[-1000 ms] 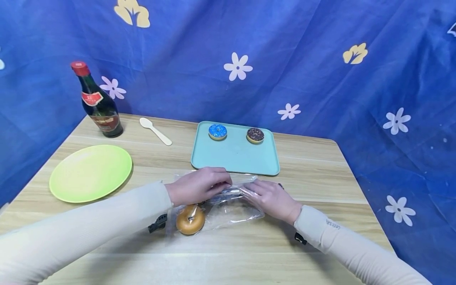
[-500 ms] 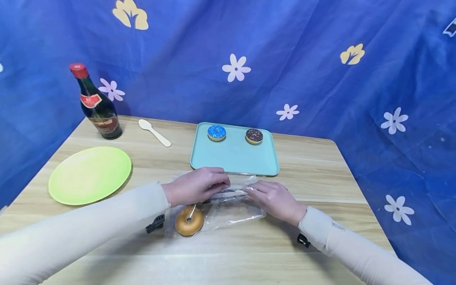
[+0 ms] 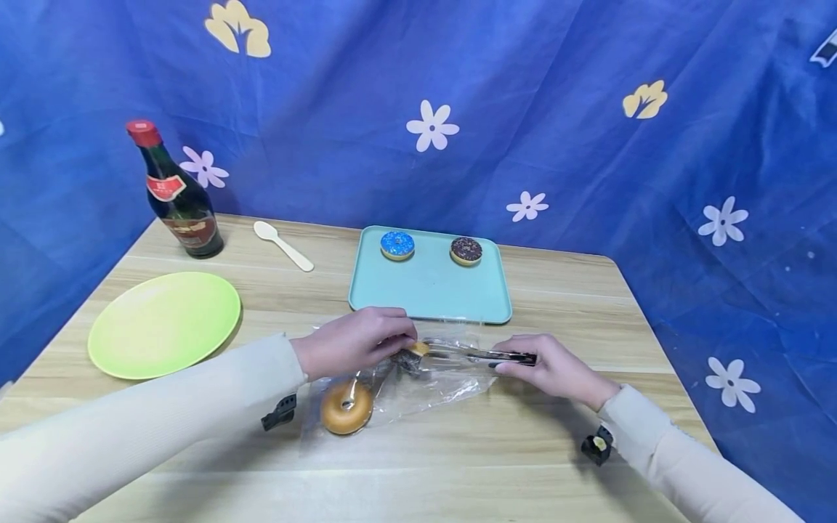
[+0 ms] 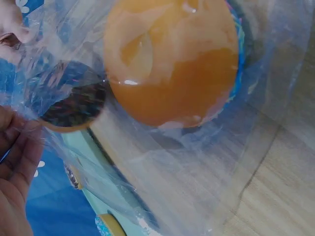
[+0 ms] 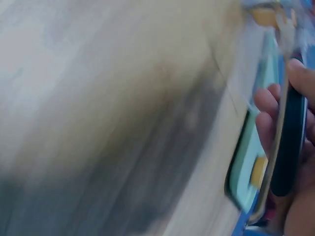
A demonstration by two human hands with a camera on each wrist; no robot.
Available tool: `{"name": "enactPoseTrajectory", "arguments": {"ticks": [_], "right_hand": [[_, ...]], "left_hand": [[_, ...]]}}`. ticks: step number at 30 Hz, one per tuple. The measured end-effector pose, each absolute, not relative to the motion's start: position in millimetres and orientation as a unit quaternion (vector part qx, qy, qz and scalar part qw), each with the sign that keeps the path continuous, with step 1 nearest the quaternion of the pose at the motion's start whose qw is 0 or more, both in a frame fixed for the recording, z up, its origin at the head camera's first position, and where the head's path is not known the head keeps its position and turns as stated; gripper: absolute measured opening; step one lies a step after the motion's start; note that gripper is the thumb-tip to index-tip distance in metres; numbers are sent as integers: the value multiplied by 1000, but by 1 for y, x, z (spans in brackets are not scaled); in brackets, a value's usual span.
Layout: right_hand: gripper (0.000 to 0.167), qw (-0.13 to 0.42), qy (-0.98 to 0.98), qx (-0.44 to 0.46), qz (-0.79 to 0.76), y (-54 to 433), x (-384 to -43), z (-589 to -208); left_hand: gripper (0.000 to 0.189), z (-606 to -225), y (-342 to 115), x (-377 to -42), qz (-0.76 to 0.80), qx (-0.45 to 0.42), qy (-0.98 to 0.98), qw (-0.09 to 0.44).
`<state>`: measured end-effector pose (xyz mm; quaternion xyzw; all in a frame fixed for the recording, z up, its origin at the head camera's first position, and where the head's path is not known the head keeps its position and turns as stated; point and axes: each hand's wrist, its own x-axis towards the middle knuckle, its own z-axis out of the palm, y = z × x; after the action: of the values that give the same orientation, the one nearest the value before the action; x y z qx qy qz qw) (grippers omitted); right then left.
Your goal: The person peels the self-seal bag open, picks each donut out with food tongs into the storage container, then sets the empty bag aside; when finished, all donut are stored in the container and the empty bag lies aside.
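In the head view my left hand (image 3: 360,341) pinches the clear plastic bag (image 3: 445,388), which lies on the table. My right hand (image 3: 549,367) grips metal tongs (image 3: 484,354) with a dark handle; their front end reaches into the bag. At the tips of the tongs, beside my left fingers, a chocolate-topped doughnut (image 3: 410,359) shows partly. A second doughnut (image 3: 347,407) lies in the bag nearer me, its tan side up. The left wrist view shows a blue edge on this doughnut (image 4: 172,64), with the chocolate doughnut (image 4: 74,103) tilted beside it.
Behind the bag stands a turquoise tray (image 3: 425,290) bearing a blue doughnut (image 3: 397,245) and a chocolate doughnut (image 3: 466,250). To the left are a green plate (image 3: 163,327), a white spoon (image 3: 284,245) and a dark bottle (image 3: 179,192). A blue curtain (image 3: 340,131) hangs behind the table.
My right hand has moved right, off the bag's edge, and the tongs' handle now shows in its grip. The chocolate doughnut has come into sight by my left hand, which stays nearly in place.
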<state>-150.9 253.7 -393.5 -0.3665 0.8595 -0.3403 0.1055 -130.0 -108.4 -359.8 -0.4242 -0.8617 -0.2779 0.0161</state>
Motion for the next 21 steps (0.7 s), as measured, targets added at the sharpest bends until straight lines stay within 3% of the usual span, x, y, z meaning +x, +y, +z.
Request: {"name": "enactPoseTrajectory", "arguments": {"ticks": [5, 12, 17, 21], "right_hand": [[23, 191, 846, -325, -376, 283, -161, -388], [35, 302, 817, -247, -425, 321, -167, -376], [39, 319, 811, -218, -440, 340, -170, -364], [36, 298, 810, -219, -456, 349, -179, -359]], "left_hand": [[11, -360, -108, -130, -275, -430, -860, 20], [10, -361, -109, -130, -276, -425, -862, 16], [10, -362, -108, -130, -275, -427, -861, 19], [10, -363, -108, -130, -273, -430, -860, 26]]}}
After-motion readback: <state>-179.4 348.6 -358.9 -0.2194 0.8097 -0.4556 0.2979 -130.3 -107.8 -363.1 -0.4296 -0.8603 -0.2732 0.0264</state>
